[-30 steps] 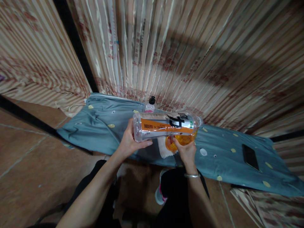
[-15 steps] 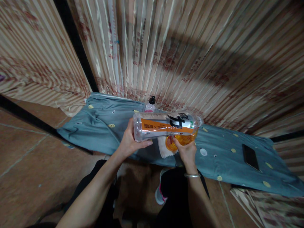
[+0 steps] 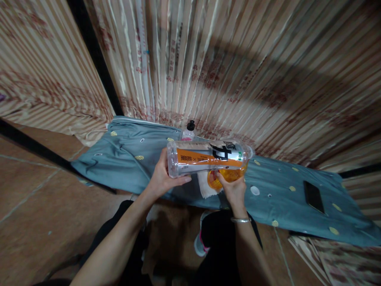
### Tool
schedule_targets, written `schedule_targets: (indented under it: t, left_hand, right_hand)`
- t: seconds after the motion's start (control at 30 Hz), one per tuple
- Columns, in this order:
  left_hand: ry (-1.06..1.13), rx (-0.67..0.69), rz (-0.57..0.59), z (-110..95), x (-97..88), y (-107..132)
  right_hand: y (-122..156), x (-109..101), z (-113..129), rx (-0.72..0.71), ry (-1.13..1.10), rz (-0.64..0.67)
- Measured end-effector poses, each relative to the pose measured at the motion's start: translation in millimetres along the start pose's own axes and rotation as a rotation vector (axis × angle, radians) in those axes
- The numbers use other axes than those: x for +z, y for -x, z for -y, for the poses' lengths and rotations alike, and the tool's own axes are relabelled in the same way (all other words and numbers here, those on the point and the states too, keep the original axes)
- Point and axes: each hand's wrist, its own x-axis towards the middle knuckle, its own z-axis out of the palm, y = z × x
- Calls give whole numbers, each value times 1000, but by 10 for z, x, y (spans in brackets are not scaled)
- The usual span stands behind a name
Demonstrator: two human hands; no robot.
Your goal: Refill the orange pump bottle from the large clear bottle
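Note:
My left hand (image 3: 162,177) is wrapped round the base end of a big clear plastic bottle (image 3: 208,158) with an orange label, held level on its side, its neck pointing right. Beneath the neck my right hand (image 3: 233,189) grips a glass cup (image 3: 228,176) filled with orange liquid. The cup stands on a white cloth (image 3: 205,186) on the blue-grey sheet (image 3: 127,159). A silver bangle is on my right wrist.
A small bottle with a black cap (image 3: 188,131) stands behind the big bottle. A white cap (image 3: 254,190) lies on the sheet to the right. A dark phone (image 3: 314,197) lies further right. Striped curtains (image 3: 238,67) hang close behind; brown floor tiles (image 3: 44,214) lie left.

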Motion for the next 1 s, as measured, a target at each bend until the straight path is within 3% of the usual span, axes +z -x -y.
schedule_targets:
  t: [0.2,0.53,0.8,1.0]
  left_hand:
    - [-18,23,9,35,-11,-7]
    - [-22,33,7,57,-16,-7]
    - [-4,34,4,80,-17,-8]
    - [-21,23,-1,72,-17,-9]
  right_hand:
    - [-2,23,-62,-54,6,-19]
    - [1,11,-39,6,34,-1]
    - [-13,57,-145,-70,25,-11]
    - [-20,49,-136,-8,54,-17]
